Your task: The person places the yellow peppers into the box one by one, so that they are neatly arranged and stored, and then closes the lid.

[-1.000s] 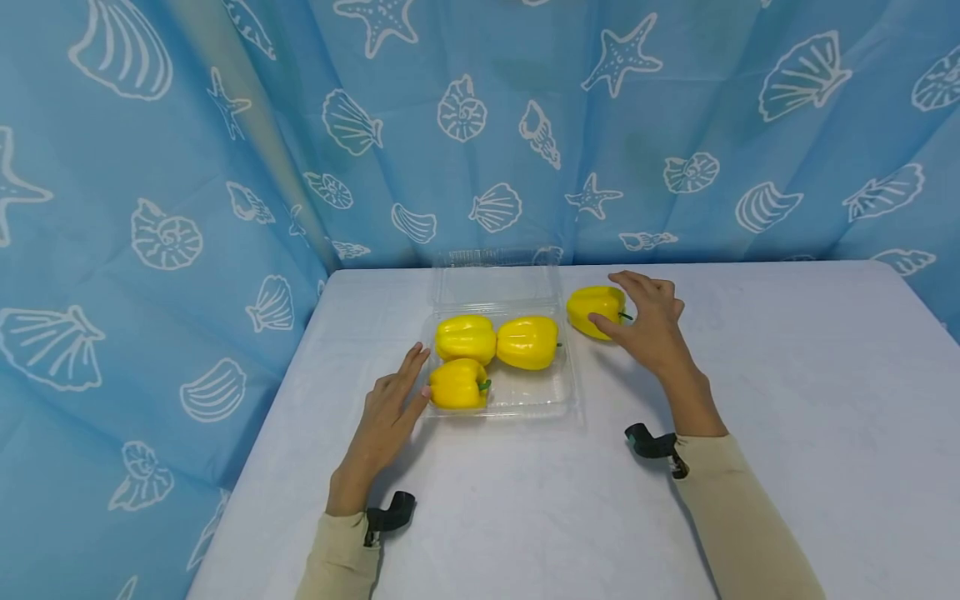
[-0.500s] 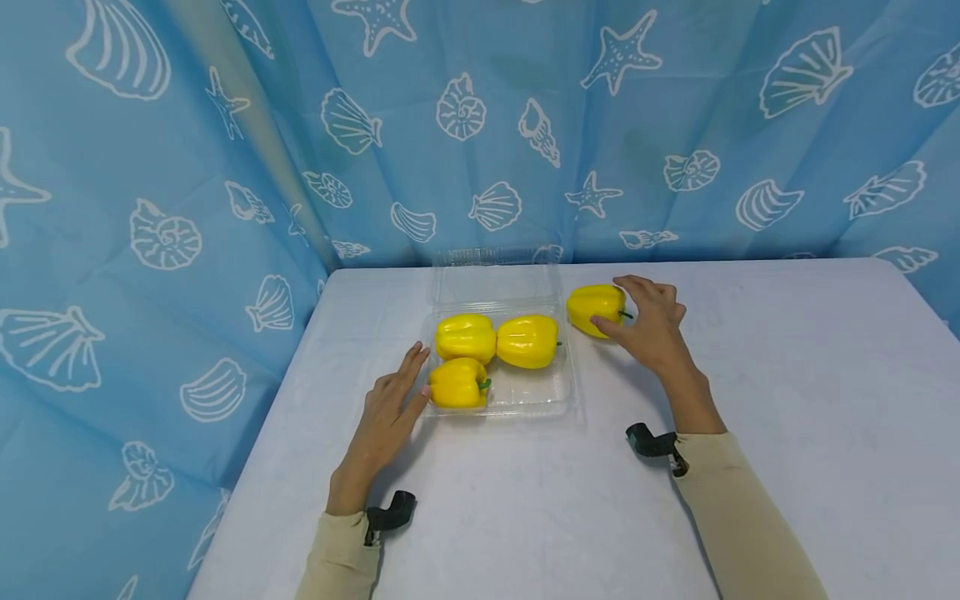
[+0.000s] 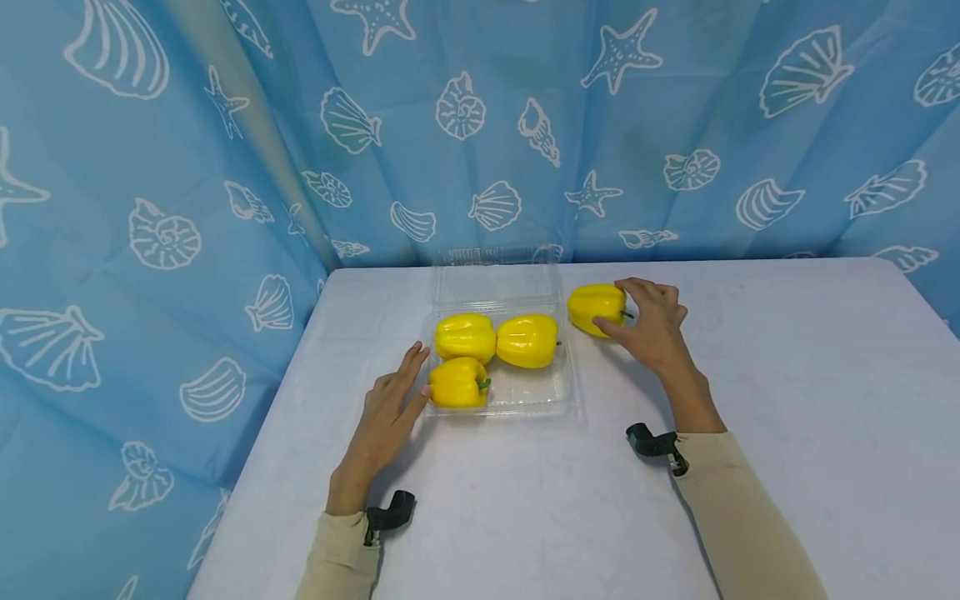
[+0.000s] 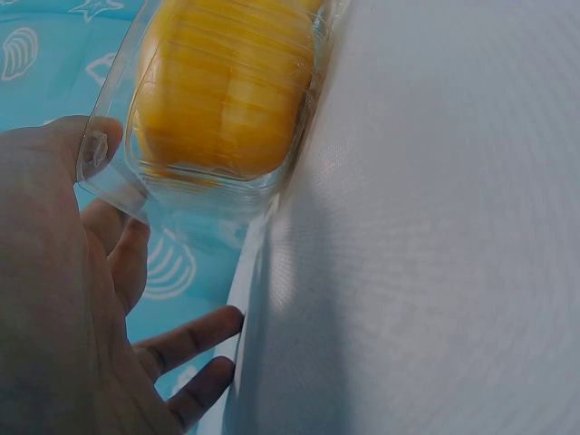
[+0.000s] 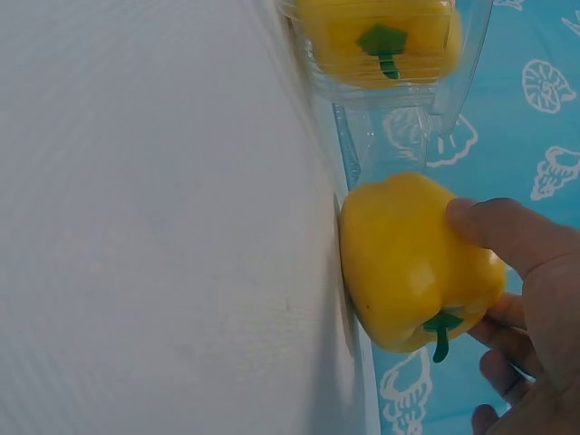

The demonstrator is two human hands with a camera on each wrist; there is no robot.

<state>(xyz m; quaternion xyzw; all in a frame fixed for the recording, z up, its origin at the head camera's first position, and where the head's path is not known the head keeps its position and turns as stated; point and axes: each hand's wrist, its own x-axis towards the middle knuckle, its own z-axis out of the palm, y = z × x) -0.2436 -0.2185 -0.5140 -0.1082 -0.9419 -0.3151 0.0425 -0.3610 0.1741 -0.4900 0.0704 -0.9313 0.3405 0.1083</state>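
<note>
Three yellow bell peppers (image 3: 465, 338) lie in a clear plastic clamshell container (image 3: 532, 392), two in the back row and one at front left. My left hand (image 3: 388, 417) rests at the container's left side with its fingers loosely extended; in the left wrist view the thumb (image 4: 107, 136) touches the plastic rim. Just right of the container, my right hand (image 3: 648, 323) grips another yellow bell pepper (image 3: 588, 308) between thumb and fingers. That pepper (image 5: 399, 263) lies on its side, its green stem facing the hand, close over the tabletop.
The container's transparent lid (image 3: 495, 283) is folded back toward the rear table edge. A white cloth (image 3: 510, 517) covers the table. Behind and on the left hangs a blue curtain (image 3: 420, 158) with white shell drawings. Each wrist wears a small black camera (image 3: 648, 442).
The right hand's fingers have closed slightly nearer the bell pepper, which stays almost in place. My left hand and the container have not visibly moved.
</note>
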